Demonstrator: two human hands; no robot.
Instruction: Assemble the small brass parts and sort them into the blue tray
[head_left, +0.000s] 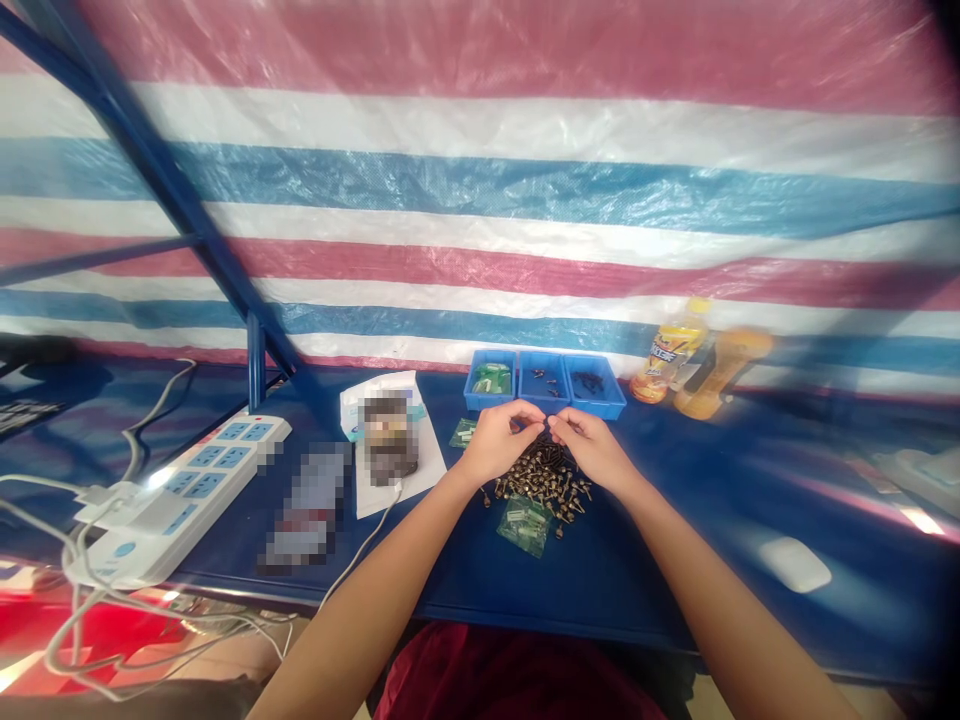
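My left hand (504,437) and my right hand (589,447) meet almost fingertip to fingertip above a heap of small brass-coloured metal parts (551,485). Both hands are closed in a pinch. Whatever lies between the fingertips is too small to make out. Just beyond them stand three blue bins: the left bin (472,398) has green-and-white packets, the middle bin (541,362) a few small metal pieces, the right bin (611,408) dark small parts. A clear packet with green and white contents (525,525) lies at the heap's near edge; another such packet (463,432) is beside my left hand.
At left lie a white power strip (217,480) with cables and a sheet of paper (427,450) under a blurred item. Two drink bottles (667,355) are behind on the right. A white rounded case (795,565) sits at right. Striped sheeting (480,230) hangs behind.
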